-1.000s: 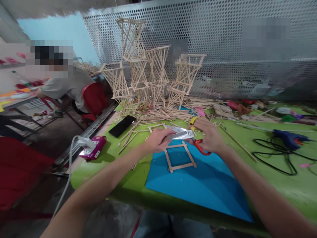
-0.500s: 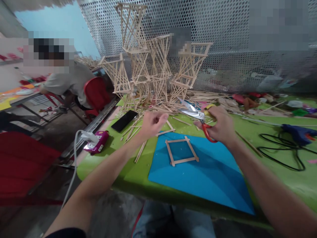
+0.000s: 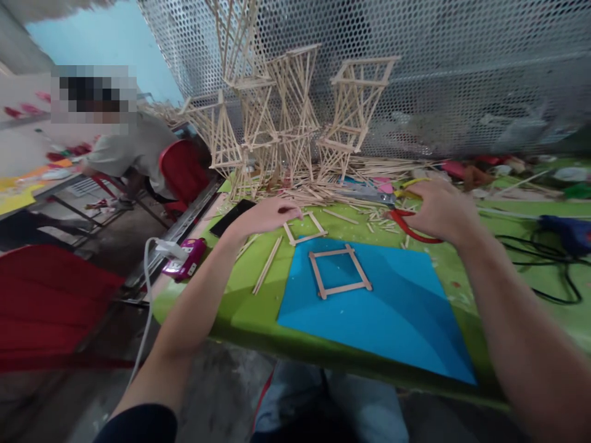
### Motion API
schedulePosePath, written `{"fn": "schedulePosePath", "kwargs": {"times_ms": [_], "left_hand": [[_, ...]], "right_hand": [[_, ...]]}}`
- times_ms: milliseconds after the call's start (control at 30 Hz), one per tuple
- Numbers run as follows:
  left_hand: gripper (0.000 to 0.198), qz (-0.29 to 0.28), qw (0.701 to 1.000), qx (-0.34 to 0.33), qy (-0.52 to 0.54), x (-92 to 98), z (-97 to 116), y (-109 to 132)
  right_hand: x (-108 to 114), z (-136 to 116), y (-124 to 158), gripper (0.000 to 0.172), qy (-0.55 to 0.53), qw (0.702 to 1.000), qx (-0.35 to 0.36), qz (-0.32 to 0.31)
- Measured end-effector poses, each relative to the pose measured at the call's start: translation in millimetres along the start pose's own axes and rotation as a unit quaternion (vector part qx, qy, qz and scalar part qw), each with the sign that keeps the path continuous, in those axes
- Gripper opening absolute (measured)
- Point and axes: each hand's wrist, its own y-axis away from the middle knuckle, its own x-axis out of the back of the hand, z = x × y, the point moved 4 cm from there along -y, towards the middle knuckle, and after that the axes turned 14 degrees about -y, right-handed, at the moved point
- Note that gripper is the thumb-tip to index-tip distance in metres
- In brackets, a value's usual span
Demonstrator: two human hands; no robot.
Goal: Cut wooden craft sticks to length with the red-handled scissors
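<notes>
My right hand [image 3: 436, 209] grips scissors [image 3: 412, 226] with red and yellow handles, their blades pointing left over loose sticks. My left hand [image 3: 270, 216] is above the table by the black phone [image 3: 231, 216]; its fingers are curled, and whether they hold anything is hidden. Just right of it, a small stick square [image 3: 308, 239] lies at the back edge of the blue sheet [image 3: 392, 320]. Another square frame of flat sticks [image 3: 345, 287] rests on the sheet. Two thin sticks [image 3: 266, 266] lie left of the sheet.
Tall stick towers [image 3: 295, 92] stand behind a pile of loose sticks [image 3: 314, 192]. A purple power socket [image 3: 185, 259] with a white cable sits at the left edge. A blue glue gun [image 3: 566, 234] and black cord lie at the right. A seated person [image 3: 148, 144] is at the far left.
My right hand has moved right with the scissors, whose blades look closer together. My left hand has moved slightly left and up, uncovering more of the small stick square.
</notes>
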Motion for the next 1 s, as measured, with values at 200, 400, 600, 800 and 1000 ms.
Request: {"fn": "schedulePosePath", "kwargs": {"times_ms": [200,400,600,800,1000], "left_hand": [[0.033,-0.037,0.985,0.137,0.098,0.6,-33.9,3.0],[0.017,-0.145,0.974,0.176,-0.018,-14.4,-54.9,5.0],[0.035,0.082,0.987,0.1,-0.095,0.8,-34.6,-4.0],[0.022,0.008,0.982,0.167,-0.094,0.5,-45.5,-0.9],[0.035,-0.177,0.966,0.184,-0.045,-17.4,-51.7,2.7]], "right_hand": [[2.1,28.3,-0.9,0.07,0.023,0.997,-0.034,-0.07],[-0.5,23.4,-1.7,0.07,0.029,0.996,-0.034,-0.074],[-5.7,18.6,-4.5,0.07,0.022,0.996,-0.011,-0.083],[-8.7,13.4,-4.2,0.072,0.004,0.995,-0.002,-0.103],[-11.4,4.9,-0.3,0.069,-0.003,0.992,0.009,-0.122]]}}
